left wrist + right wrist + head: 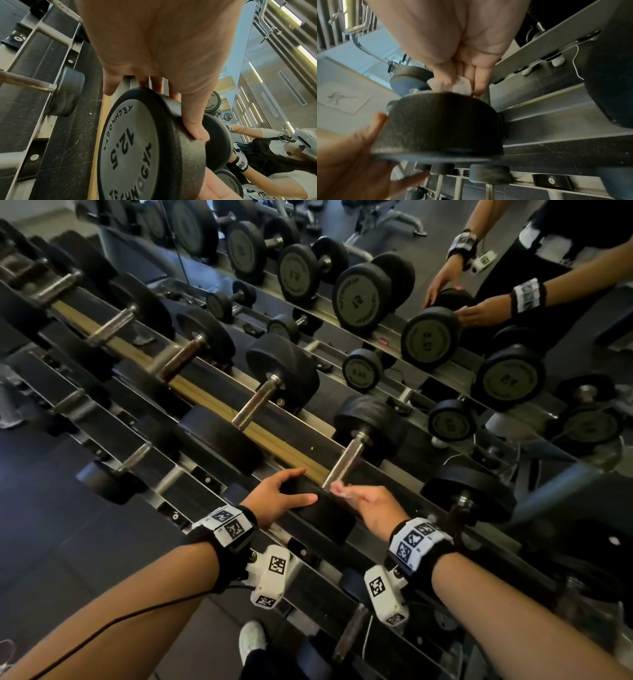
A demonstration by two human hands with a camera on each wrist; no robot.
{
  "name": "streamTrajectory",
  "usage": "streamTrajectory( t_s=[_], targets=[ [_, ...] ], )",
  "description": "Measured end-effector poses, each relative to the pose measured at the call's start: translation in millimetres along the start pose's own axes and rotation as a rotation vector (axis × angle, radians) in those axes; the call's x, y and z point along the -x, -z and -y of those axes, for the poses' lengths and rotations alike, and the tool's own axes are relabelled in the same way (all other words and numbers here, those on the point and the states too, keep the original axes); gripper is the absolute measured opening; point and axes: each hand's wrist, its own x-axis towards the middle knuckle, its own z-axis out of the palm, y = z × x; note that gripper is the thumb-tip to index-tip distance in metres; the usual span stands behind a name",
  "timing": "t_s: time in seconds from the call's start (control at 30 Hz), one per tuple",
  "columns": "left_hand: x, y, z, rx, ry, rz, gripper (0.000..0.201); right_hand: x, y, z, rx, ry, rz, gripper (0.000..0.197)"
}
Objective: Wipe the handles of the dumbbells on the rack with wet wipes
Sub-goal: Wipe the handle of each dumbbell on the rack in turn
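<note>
A black 12.5 dumbbell lies on the rack's top tier, its metal handle (346, 463) running away from me. My right hand (375, 508) pinches a white wet wipe (339, 491) against the near end of that handle; the right wrist view shows the wipe (453, 85) bunched under the fingertips just beyond the near head (440, 121). My left hand (284, 491) rests spread on the near head (329, 518). In the left wrist view the thumb (197, 129) lies along the head's rim (180, 155) and the fingers reach behind it.
More dumbbells line the top tier to the left (260, 402) and right (469, 494). Smaller ones sit on the lower tier (137, 453). A mirror (428, 337) behind the rack reflects the weights and me. My shoe (251, 638) is on the dark floor below.
</note>
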Motion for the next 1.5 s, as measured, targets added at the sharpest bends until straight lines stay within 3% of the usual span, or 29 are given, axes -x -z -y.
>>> streamTrajectory(
  t_s=[0.1,0.23,0.37,0.43,0.57,0.63,0.73,0.83,1.03,1.13,1.2,1.3,1.5],
  targets=[
    [-2,1,1,0.000,0.003,0.012,0.067,-7,7,9,-0.098,0.036,-0.096,0.025],
    [-4,2,5,-0.022,-0.011,0.003,0.067,-8,-5,6,-0.015,0.091,-0.102,0.028],
    [-7,2,9,0.017,0.012,0.012,0.067,2,-5,-2,-0.023,0.084,0.054,0.025],
    [-7,1,10,0.029,0.019,0.007,0.066,1,1,-6,-0.019,0.077,0.065,0.023],
    [-8,2,13,0.041,0.013,0.002,0.066,-14,18,-6,-0.154,0.086,-0.182,0.031],
    [-9,2,14,0.050,0.017,0.006,0.067,-24,22,0,-0.200,0.098,-0.232,0.041],
    [-8,1,15,0.081,0.016,0.000,0.068,-30,13,8,-0.157,0.071,-0.111,0.061],
    [-8,1,16,0.138,0.019,0.002,0.068,-19,-5,5,-0.016,0.034,0.005,0.068],
    [-8,2,13,0.153,0.022,0.037,0.067,-3,13,-4,-0.010,0.153,0.129,0.045],
    [-7,2,12,0.123,0.008,0.033,0.070,-11,18,-5,-0.073,0.219,-0.116,0.019],
    [-7,1,12,0.097,0.004,0.028,0.072,-23,20,-5,-0.167,0.171,-0.255,0.015],
    [-8,0,12,0.096,-0.004,0.024,0.070,-39,19,-4,-0.207,0.088,-0.322,0.024],
    [-7,-1,12,0.098,-0.016,0.012,0.071,-38,20,-10,-0.052,0.126,-0.437,0.018]
  ],
)
